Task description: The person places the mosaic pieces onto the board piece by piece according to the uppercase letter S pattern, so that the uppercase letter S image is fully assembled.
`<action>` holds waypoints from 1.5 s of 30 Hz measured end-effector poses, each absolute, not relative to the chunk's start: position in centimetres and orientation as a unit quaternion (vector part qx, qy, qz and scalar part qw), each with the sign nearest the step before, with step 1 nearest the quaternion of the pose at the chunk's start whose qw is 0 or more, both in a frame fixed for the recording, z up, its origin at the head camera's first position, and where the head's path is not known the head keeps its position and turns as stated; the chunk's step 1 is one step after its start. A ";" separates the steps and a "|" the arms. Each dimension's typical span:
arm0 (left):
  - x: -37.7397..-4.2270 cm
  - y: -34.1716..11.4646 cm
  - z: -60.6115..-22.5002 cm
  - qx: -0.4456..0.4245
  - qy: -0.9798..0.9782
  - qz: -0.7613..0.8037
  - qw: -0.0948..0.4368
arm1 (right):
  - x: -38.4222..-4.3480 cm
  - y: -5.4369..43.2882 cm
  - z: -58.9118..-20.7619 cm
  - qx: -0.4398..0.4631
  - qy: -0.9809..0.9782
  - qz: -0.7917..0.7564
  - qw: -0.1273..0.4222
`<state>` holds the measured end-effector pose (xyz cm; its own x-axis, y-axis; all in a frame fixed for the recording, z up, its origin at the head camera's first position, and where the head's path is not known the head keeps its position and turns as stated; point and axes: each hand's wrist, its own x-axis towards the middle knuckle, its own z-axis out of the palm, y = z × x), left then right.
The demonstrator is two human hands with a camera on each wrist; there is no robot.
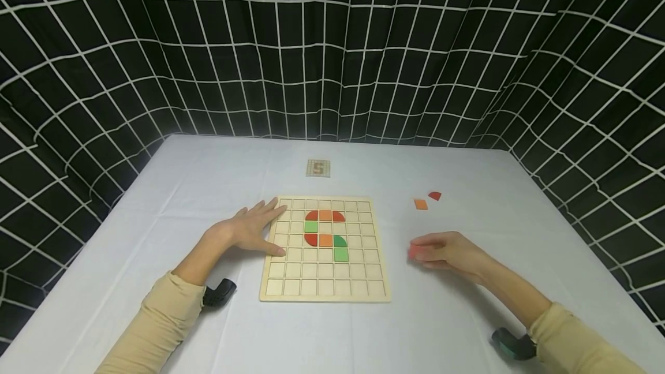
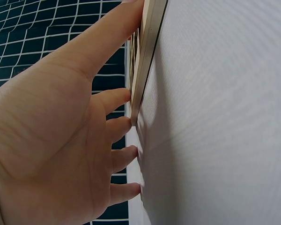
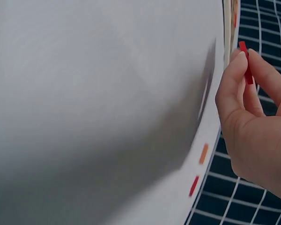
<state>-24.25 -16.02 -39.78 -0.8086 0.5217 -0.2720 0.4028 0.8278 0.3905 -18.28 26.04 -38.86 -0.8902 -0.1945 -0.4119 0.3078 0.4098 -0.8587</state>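
Note:
A square wooden grid board (image 1: 325,288) lies on the white table. Set in its cells are red quarter-round tiles (image 1: 311,239), orange squares (image 1: 325,240), light green squares (image 1: 340,254) and a dark green quarter-round tile (image 1: 340,241). My left hand (image 1: 253,227) rests at the board's left edge, fingers spread, thumb on the rim. To the right of the board, my right hand (image 1: 448,253) pinches a red tile (image 3: 246,63) between thumb and fingertips, held above the cloth; the fingers cover part of it.
Beyond the right hand lie a loose orange square tile (image 1: 421,204) and a loose red quarter-round tile (image 1: 435,195). Behind the board is a small pattern card (image 1: 318,168) with an S-like figure. Black curtains with a white grid (image 1: 332,62) surround the table.

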 end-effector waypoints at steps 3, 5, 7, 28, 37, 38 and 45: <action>-24.3 -16.0 -39.9 0.246 0.938 0.158 0.186 | -18.5 25.1 -38.9 0.027 0.800 -0.552 0.236; -24.3 -16.0 -39.9 0.247 0.938 0.159 0.185 | -18.6 24.5 -39.0 0.021 0.795 -0.556 0.240; -24.3 -16.1 -39.9 0.247 0.938 0.159 0.186 | -18.6 23.7 -39.0 0.021 0.791 -0.561 0.245; -24.3 -16.1 -40.0 0.241 0.940 0.157 0.185 | -18.8 17.2 -39.7 0.029 0.783 -0.564 0.259; -24.4 -16.1 -40.2 0.236 0.940 0.157 0.188 | -18.4 15.3 -39.5 0.021 0.802 -0.539 0.256; -24.4 -16.1 -40.1 0.236 0.940 0.157 0.188 | -18.3 15.2 -39.5 0.019 0.803 -0.538 0.256; -24.5 -15.9 -40.1 0.229 0.942 0.157 0.189 | -18.1 14.2 -39.7 0.029 0.811 -0.528 0.250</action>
<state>-24.47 -15.92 -40.11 -0.8239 0.4909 -0.2831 0.3722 0.8455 0.3830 -18.11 14.22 -39.66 -0.8732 -0.2164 -0.4366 0.3116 0.4408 -0.8418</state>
